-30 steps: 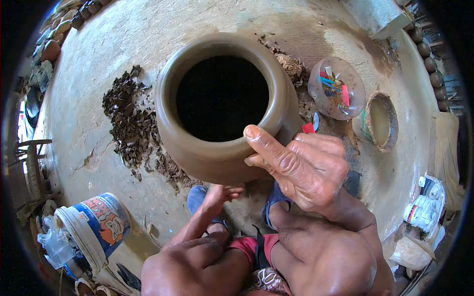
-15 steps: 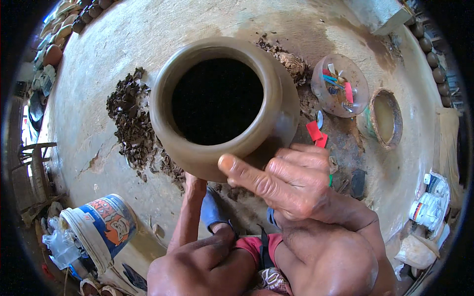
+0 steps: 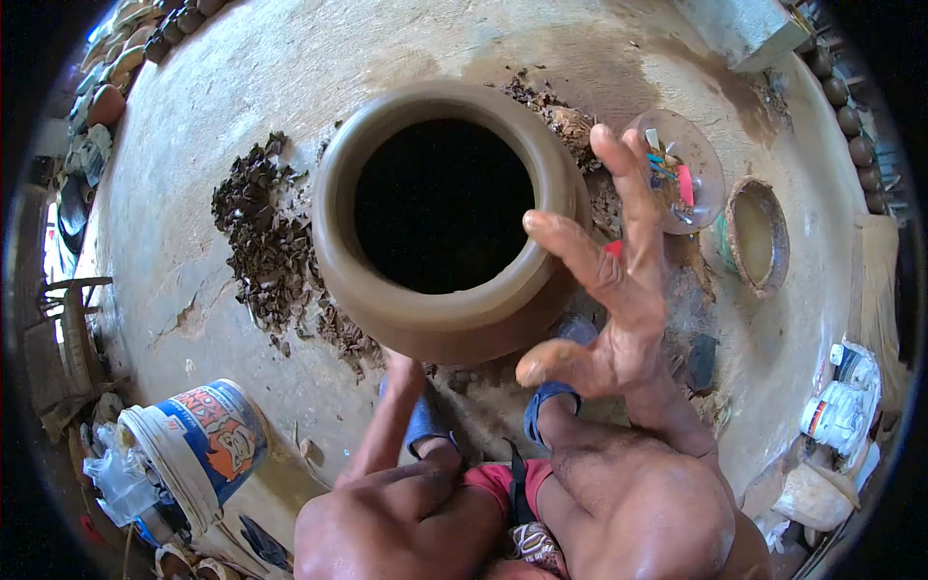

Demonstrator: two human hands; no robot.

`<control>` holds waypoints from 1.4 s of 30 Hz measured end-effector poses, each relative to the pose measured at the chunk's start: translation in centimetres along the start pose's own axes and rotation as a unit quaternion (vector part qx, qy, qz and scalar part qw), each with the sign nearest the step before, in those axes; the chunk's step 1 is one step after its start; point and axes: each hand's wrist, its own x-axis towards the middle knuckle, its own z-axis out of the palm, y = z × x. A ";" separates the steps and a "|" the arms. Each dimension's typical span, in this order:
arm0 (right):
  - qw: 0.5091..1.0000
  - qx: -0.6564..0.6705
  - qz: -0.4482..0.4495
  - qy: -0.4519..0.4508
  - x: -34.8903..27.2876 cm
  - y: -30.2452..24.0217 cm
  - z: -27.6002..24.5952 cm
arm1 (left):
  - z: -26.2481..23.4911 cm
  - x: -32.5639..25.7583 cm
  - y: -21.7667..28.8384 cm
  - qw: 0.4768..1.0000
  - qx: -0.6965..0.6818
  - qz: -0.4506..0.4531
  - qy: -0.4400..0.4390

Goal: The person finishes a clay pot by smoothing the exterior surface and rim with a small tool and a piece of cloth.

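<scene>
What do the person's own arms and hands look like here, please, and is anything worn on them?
Both forearms are bare, with no sleeves, gloves, watch or rings visible. The right hand shows dusty, clay-smeared fingers. The left hand is mostly hidden behind the clay pot.

This was a potter's workshop, worked at ground level. A large wet clay pot (image 3: 440,217) with a wide dark mouth stood at the centre on a round, clay-smeared platform (image 3: 242,77). Dark clay trimmings (image 3: 266,246) lay heaped at nine o'clock of the pot. At two o'clock sat a clear dish of small tools (image 3: 681,169), and just past it a clay-crusted bowl (image 3: 757,235). A painted bucket (image 3: 198,445) stood at seven o'clock. Rows of small fired pots (image 3: 855,121) lined the rim at one o'clock.
</scene>
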 end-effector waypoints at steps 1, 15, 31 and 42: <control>1.000 0.009 0.004 -0.001 -0.1 -0.4 0.1 | -0.1 -1.5 -1.1 0.990 0.007 -0.144 -0.002; 0.998 -0.057 -0.015 -0.006 -0.8 -1.2 1.7 | 0.7 -1.0 1.3 0.968 0.113 -0.204 -0.096; 0.998 -0.044 0.029 -0.030 -1.1 -4.6 1.5 | 2.8 -0.2 4.0 0.974 0.009 -0.226 -0.020; 0.982 0.039 0.048 0.178 -1.6 0.1 1.2 | 3.9 -5.2 0.5 0.953 -0.068 -0.261 -0.136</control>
